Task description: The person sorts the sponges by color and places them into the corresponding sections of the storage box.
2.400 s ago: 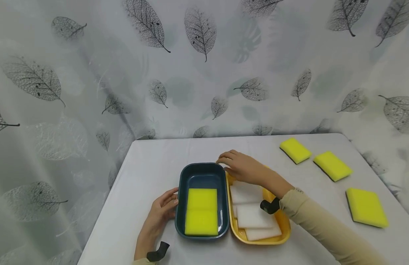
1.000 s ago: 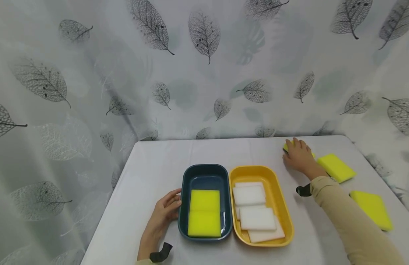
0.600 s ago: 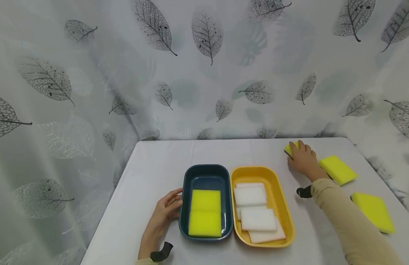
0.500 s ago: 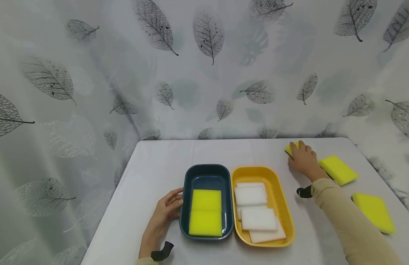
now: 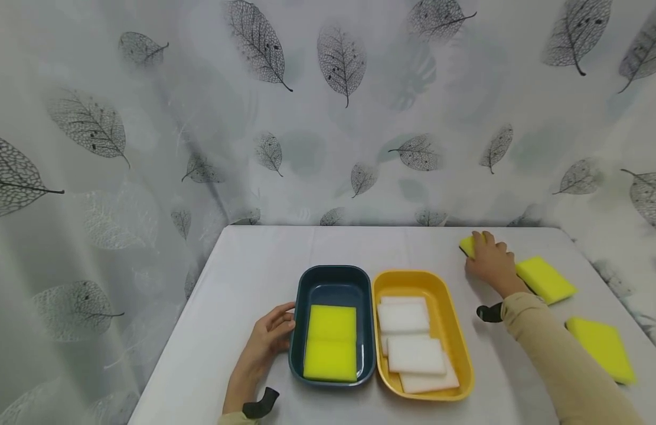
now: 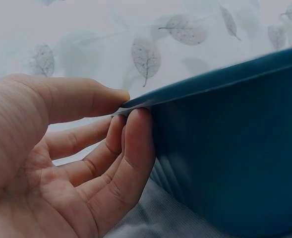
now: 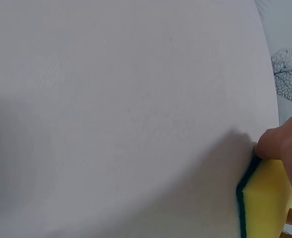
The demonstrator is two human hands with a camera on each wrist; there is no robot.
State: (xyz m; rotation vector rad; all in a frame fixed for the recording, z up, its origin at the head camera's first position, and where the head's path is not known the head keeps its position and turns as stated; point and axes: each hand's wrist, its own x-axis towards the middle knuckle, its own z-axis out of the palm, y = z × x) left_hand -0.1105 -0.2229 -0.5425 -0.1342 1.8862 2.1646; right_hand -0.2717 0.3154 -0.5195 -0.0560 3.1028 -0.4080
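My left hand (image 5: 266,333) pinches the left rim of the dark blue tray (image 5: 335,293). In the left wrist view the thumb lies over the tray's (image 6: 225,134) edge, with fingertips against the outside below it. Two yellow sponges lie inside, a front one (image 5: 330,361) and a back one (image 5: 332,321). At the table's far right, my right hand (image 5: 492,262) grips another yellow sponge (image 5: 467,246), partly covered by the hand. The right wrist view shows this sponge (image 7: 265,203) bent at its dark green scouring layer, fingers on its edges.
A yellow tray (image 5: 449,313) touches the blue tray's right side and holds several white sponges (image 5: 404,319), overlapping. Two more yellow sponges lie to the right, one near my right wrist (image 5: 545,279) and one closer to the front (image 5: 601,349). A leaf-print curtain (image 5: 306,147) hangs behind the table.
My right hand has left the trays, reached to the far right and taken hold of the far sponge. The left hand stays on the blue tray's rim.
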